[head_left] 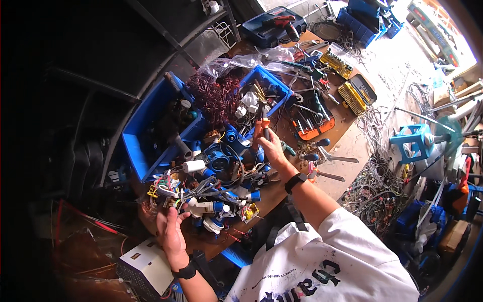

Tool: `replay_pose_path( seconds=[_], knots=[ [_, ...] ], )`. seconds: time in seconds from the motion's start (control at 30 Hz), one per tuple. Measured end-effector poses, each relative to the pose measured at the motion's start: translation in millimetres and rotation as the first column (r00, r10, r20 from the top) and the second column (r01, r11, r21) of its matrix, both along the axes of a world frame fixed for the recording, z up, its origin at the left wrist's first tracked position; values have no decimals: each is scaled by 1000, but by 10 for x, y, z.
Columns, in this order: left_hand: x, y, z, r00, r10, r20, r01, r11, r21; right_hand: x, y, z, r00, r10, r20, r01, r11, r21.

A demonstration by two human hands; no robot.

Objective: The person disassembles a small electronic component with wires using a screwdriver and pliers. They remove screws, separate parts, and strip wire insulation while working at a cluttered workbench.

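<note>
My right hand (272,148) is closed around pliers with orange-and-black handles (262,123), whose jaws are over a blue bin (282,95) holding small white pieces and metal parts. My left hand (172,234) is low at the left, its fingers apart and slightly bent, just below a bundle of multicoloured wires (163,186); whether the fingertips touch it, I cannot tell. Beside that bundle lie blue-and-white plug connectors (206,206) with grey cables, a white cylinder (193,166) and a small yellow component (250,211). Tangled red wire (211,95) fills the space left of the bin.
A larger blue bin (132,141) sits left on the wooden workbench (342,136). Screwdrivers in an orange rack (309,131), yellow bit sets (354,100), files (342,160) and a drill case (256,27) are around it. Cable heaps and a turquoise spool frame (410,141) stand right, a metal box (141,267) lower left.
</note>
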State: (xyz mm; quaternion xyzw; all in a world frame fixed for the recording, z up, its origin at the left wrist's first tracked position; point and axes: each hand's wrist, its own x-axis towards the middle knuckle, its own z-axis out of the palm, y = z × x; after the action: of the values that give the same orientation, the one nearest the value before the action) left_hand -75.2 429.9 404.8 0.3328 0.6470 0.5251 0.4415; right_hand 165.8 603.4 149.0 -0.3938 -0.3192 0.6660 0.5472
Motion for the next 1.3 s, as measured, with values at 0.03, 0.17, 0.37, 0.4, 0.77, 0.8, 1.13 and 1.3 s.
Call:
replay_pose_path(
  seconds=[0.03, 0.17, 0.37, 0.4, 0.77, 0.8, 1.13, 1.3],
  knots=[
    [-1, -5, 10, 1000, 0, 1, 0, 1000, 4, 22, -1, 44, 999, 30, 12, -30, 999, -14],
    [-69, -56, -2, 996, 78, 34, -79, 996, 32, -23, -74, 346, 999, 36, 28, -37, 999, 20],
    [-191, 30, 94, 992, 73, 101, -77, 996, 40, -71, -325, 1037, 956, 223, 191, -249, 960, 130],
    [-208, 38, 66, 989, 92, 118, -94, 995, 18, -100, -389, 1178, 940, 239, 242, -282, 945, 164],
    [-66, -160, 294, 940, 142, 310, -170, 983, 64, -421, -1220, 2595, 833, 427, 353, -505, 847, 167],
    [-50, -170, 308, 940, 131, 313, -167, 982, 88, -407, -1237, 2615, 810, 471, 350, -542, 830, 136],
    [211, -283, 477, 983, 70, 171, -128, 927, 353, -468, -1401, 2844, 747, 300, 593, -558, 769, 313],
    [210, -348, 370, 994, 111, -20, -94, 912, 398, -453, -1438, 2937, 689, 199, 697, -577, 732, 361]
  ],
)
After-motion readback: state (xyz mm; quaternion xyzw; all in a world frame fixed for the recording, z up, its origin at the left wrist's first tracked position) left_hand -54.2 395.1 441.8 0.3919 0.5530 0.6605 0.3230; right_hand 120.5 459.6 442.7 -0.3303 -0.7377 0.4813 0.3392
